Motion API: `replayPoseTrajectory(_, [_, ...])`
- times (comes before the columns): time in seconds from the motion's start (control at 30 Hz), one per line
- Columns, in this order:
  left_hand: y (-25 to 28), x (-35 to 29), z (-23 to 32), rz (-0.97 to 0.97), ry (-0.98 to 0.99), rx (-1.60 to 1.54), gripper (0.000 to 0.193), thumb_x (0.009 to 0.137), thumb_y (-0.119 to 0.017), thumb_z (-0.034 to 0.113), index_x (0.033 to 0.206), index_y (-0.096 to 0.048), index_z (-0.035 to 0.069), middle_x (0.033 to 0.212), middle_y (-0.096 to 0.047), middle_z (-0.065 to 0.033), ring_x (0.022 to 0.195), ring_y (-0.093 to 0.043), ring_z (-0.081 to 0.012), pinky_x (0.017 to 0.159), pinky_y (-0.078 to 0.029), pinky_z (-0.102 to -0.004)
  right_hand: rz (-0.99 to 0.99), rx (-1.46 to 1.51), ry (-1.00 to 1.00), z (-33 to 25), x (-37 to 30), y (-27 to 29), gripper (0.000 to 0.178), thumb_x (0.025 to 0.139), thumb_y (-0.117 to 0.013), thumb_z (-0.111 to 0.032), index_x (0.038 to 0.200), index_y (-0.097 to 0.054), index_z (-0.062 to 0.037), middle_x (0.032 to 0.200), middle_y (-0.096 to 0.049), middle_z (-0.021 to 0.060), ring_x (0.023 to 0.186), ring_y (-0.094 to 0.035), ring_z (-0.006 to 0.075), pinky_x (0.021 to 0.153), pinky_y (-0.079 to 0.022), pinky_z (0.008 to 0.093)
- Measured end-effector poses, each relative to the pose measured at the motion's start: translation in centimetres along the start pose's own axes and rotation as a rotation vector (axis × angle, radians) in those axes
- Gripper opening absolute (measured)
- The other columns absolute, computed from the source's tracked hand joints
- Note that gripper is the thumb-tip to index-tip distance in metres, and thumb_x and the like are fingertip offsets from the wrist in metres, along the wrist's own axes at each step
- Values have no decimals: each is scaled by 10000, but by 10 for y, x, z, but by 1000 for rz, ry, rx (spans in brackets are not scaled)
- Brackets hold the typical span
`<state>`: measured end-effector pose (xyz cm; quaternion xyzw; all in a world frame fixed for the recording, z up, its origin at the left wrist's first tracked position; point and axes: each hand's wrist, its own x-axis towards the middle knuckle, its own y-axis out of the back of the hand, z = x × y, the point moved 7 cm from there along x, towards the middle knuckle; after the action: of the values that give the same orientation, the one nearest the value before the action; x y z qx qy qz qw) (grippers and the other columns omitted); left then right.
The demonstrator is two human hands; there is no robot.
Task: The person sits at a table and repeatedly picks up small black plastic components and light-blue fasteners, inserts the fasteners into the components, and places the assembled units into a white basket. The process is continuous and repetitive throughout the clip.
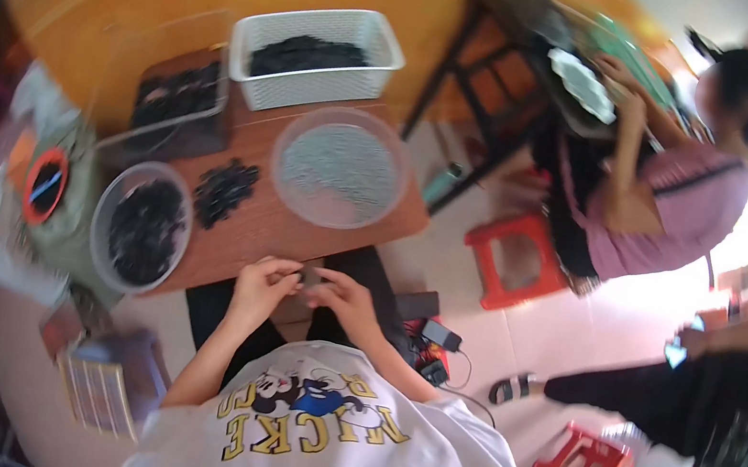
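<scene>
Over my lap, just off the table's front edge, my left hand (265, 287) and my right hand (346, 303) face each other with bent fingers. A small dark piece (310, 276) sits between their fingertips; its kind is too small to tell. Both hands appear to pinch it. Beyond them on the brown wooden table (252, 240) lies a loose pile of small black pieces (225, 191). Left of the pile, a round clear tub (101, 236) holds more black pieces. Right of it, another round tub (281, 185) holds many small pale grey-green pieces.
A white basket (317, 97) of black pieces and a clear rectangular bin (178, 132) stand at the table's back. To the right, a person in pink (676, 216) works at a dark stand, near red stools (486, 260). Cables and a black adapter (442, 336) lie right of my lap.
</scene>
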<state>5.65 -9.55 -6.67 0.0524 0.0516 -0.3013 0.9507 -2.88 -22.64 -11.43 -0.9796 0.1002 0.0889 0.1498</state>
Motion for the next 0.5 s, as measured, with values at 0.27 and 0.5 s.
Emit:
replayPoseTrajectory(0.27, [57,96,107,61,-197,-21,176,853,-616,92,961,-644,-44,836,-667,-88,702,-645,-121,637,-514,-245,-86,-57,-287,102,2,29,363,869,-608,-115,1171,-531,73,960,-661,138,819,-638,156,758,-495,244])
replayPoseTrajectory(0.5, [99,222,216,279,-505,335,583,883,-601,276,1343,-401,-23,1177,-577,-187,1041,-580,-216,840,-495,-301,-80,18,-220,103,5,33,333,879,-598,-116,1155,-545,63,944,-664,132,801,-642,151,714,-480,233])
